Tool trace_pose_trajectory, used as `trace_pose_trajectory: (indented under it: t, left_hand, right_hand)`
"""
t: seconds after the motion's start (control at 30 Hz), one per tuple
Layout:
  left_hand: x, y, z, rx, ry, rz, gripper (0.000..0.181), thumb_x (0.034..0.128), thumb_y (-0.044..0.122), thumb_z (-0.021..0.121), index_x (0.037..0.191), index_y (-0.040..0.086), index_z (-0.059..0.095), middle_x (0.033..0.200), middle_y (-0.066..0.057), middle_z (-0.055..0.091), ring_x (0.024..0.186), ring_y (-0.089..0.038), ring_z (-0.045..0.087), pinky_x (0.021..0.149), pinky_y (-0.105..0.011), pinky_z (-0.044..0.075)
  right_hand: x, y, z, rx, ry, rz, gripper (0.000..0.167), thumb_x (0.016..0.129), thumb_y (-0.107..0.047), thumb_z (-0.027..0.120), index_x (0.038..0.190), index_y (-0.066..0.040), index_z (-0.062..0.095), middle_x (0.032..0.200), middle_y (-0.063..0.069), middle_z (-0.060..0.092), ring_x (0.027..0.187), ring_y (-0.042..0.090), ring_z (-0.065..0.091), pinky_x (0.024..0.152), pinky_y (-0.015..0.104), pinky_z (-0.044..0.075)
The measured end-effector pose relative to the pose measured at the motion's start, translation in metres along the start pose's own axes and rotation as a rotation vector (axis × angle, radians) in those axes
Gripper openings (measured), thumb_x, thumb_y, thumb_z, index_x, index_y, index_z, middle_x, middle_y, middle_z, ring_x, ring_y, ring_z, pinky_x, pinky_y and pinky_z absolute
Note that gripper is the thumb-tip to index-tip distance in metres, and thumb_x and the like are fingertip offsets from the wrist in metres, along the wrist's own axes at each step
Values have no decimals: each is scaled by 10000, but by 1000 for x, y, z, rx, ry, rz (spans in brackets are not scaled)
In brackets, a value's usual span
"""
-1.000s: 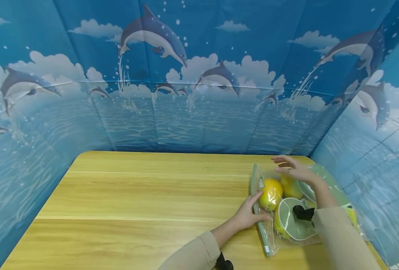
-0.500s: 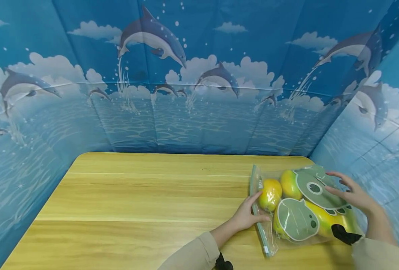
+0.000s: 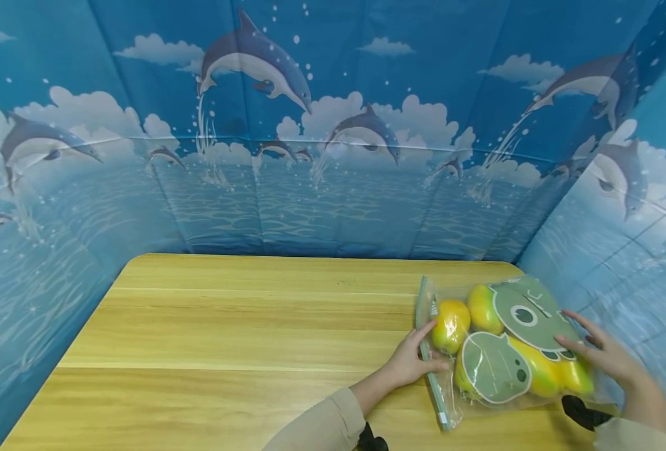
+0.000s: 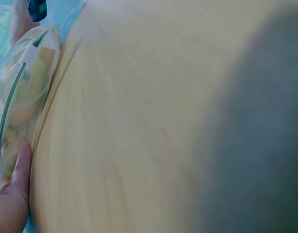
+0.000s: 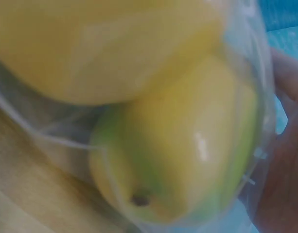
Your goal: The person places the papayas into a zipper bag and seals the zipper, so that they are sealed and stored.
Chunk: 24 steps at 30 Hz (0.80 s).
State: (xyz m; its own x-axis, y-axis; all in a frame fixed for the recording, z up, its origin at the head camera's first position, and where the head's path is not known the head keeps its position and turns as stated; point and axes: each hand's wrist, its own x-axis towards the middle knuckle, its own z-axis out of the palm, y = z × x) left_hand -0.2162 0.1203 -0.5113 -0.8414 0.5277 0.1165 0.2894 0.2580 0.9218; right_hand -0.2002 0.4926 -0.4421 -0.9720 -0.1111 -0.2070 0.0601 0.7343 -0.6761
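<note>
A clear zip bag (image 3: 536, 410) with green cartoon-animal prints lies at the table's right side. Several yellow-green fruits (image 3: 452, 326) that look like mangoes fill it. My left hand (image 3: 409, 358) is at the zip edge, its index finger and thumb spread and extended against the plastic. In the left wrist view, the thumb of that hand (image 4: 12, 204) lies along the bag's near side. At the bag's right end is my right hand (image 3: 611, 354), fingers spread and reaching over the plastic. The right wrist view shows a fruit (image 5: 187, 145) close up, beside that hand (image 5: 285, 170).
The wooden table (image 3: 226, 351) stretches away to the left of the bag. A blue dolphin-print curtain (image 3: 322, 188) hangs behind it and along both sides. Black wrist devices (image 3: 583, 413) sit at both sleeves.
My right hand has moved from above the bag's far edge to its right end, then slightly nearer me, uncovering the prints. The left hand and the bag stay nearly in place.
</note>
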Motion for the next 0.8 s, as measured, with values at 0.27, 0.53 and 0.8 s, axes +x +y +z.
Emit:
trace_pose_trajectory:
  t: [0.27, 0.53, 0.8]
  left_hand:
    - [-1, 0, 0, -11, -3, -5, 781, 802, 267, 706, 1443, 183, 269, 1429, -90, 335, 1302, -239, 320, 1029, -343, 342]
    - [-1, 2, 0, -20, 4, -1, 783, 800, 251, 707, 1442, 165, 267, 1441, -91, 324, 1310, -250, 311, 1044, -354, 327]
    - [-3, -2, -4, -50, 17, -30, 791, 781, 225, 720, 1436, 167, 279, 1447, -85, 322, 1312, -247, 313, 1057, -358, 312]
  right_hand:
    - [0, -2, 6, 30, -16, 48, 723, 978, -327, 400, 1448, -208, -137, 1395, 379, -166, 1172, 663, -23, 787, 755, 199]
    - [1, -3, 9, 9, -15, 31, 729, 973, -330, 417, 1453, -212, -118, 1409, 368, -136, 1173, 662, 8, 780, 753, 216]
    - [2, -9, 18, 101, -13, -8, 704, 978, -291, 418, 1464, -204, -83, 1441, 272, -195, 1226, 598, -104, 808, 780, 122]
